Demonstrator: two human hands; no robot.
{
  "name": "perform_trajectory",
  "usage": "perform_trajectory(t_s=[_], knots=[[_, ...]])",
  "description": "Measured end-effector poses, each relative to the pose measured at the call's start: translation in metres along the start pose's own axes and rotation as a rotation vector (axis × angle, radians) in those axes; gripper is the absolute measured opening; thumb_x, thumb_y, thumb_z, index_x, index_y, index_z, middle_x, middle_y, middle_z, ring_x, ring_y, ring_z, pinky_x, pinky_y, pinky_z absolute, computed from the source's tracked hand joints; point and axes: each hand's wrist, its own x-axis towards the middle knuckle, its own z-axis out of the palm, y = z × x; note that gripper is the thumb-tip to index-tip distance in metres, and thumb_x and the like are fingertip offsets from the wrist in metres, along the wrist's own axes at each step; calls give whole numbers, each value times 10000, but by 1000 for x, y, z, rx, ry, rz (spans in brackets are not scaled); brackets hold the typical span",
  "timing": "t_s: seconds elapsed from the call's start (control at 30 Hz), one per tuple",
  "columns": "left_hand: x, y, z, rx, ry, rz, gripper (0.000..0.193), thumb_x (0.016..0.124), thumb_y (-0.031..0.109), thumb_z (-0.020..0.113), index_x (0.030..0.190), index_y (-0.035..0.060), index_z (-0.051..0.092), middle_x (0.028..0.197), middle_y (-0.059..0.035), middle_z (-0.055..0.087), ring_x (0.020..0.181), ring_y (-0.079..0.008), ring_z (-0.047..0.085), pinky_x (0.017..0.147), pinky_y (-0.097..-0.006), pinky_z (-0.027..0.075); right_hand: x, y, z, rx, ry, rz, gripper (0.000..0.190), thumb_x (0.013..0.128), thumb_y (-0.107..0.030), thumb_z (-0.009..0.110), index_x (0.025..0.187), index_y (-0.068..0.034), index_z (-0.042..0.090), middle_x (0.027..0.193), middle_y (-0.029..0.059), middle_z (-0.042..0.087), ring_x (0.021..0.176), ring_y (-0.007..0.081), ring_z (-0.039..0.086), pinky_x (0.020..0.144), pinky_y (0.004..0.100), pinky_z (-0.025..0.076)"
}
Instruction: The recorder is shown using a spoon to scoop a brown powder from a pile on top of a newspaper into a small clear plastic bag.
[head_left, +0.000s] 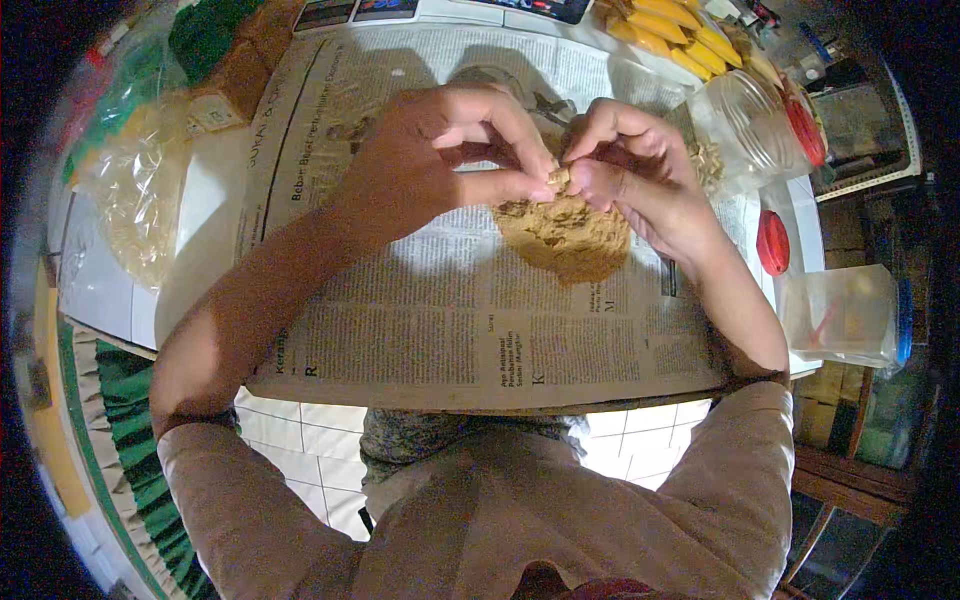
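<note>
Between the fingertips of my left hand (480, 157) is a small pale yellow piece (558, 178), its exact kind too small to tell. The thumb and fingers of my right hand (645, 165) meet its right side. Both hands are over a heap of tan-brown powder (570, 240) that lies on a spread newspaper (420, 330). Behind my fingers, a clear bag or wrap (551, 109) is partly hidden. A small pile of light yellowish pieces (706, 163) lies right of my right hand.
On the right are a clear plastic jar with a red lid (750, 127), a loose red lid (772, 242) and a blue-lidded container (847, 315). Yellow packets (675, 34) lie at the back right. A clear bag of pale contents (142, 202) stands left, near a brown box (217, 111).
</note>
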Motion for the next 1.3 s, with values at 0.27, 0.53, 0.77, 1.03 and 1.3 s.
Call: perform_trajectory(t_s=[0.27, 0.53, 0.77, 1.03, 1.3], knots=[[-2, 8, 4, -92, 57, -118, 86, 774, -47, 668, 834, -5, 621, 850, -91, 664, 810, -154, 660, 764, -267, 528, -4, 0, 11, -204, 41, -206, 50, 826, 22, 660, 833, 0, 616, 791, 37, 627, 749, 63, 573, 662, 201, 438], [-3, 11, 9, -99, 55, 7, 68, 773, -51, 664, 803, -8, 620, 843, -96, 662, 815, -151, 659, 741, -265, 526, -11, 0, 23, -197, 86, -303, 76, 812, 87, 632, 784, 17, 620, 791, 59, 634, 752, 88, 600, 655, 208, 450], [-4, 15, 10, -58, 33, 15, 80, 758, -39, 676, 786, 22, 633, 841, -78, 653, 806, -150, 640, 728, -263, 519, -13, -2, 19, -348, 56, -354, 112, 754, 121, 651, 775, 18, 613, 783, 79, 630, 740, 128, 597, 648, 230, 443], [0, 17, -1, 187, -11, -36, 96, 746, 6, 707, 749, 19, 611, 813, -63, 636, 797, -131, 626, 726, -267, 506, -9, -7, 24, -492, 86, -367, 59, 774, 45, 662, 790, 7, 620, 746, 83, 619, 692, 160, 611, 622, 253, 452], [5, 15, -29, 432, 41, -2, 200, 752, 131, 763, 796, 52, 584, 730, -11, 616, 733, -91, 599, 695, -254, 492, -12, -50, 5, -1229, 151, -620, 162, 764, 67, 626, 920, 27, 642, 895, 96, 639, 868, 209, 608, 781, 294, 462]])
